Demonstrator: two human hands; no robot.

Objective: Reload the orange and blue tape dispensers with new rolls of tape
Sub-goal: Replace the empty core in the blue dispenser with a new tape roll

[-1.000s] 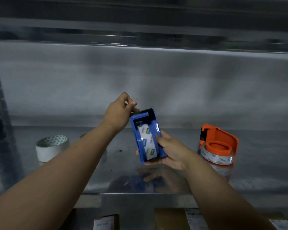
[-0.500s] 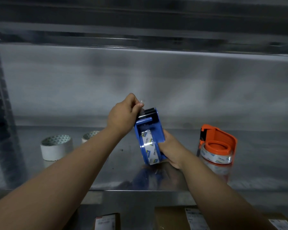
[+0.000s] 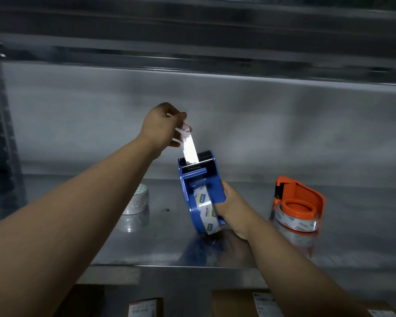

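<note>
My right hand (image 3: 232, 210) grips the blue tape dispenser (image 3: 200, 179), which stands upright on the steel shelf (image 3: 352, 236) with a printed roll of tape (image 3: 207, 211) inside it. A clear strip of tape (image 3: 189, 149) runs up from the black cutter end of the dispenser. My left hand (image 3: 164, 125) pinches the top end of that strip above the dispenser. To the right the orange tape dispenser (image 3: 300, 202) lies on its side with a clear roll of tape (image 3: 295, 221) around its hub.
A silvery roll of tape (image 3: 138, 201) stands on the shelf to the left, partly hidden by my left forearm. The steel back wall is close behind. Cardboard boxes with labels (image 3: 261, 303) sit below the shelf's front edge.
My left hand has risen from the cutter end and drawn a strip of tape upward. The blue dispenser has gone from held in my right palm to standing upright on the shelf.
</note>
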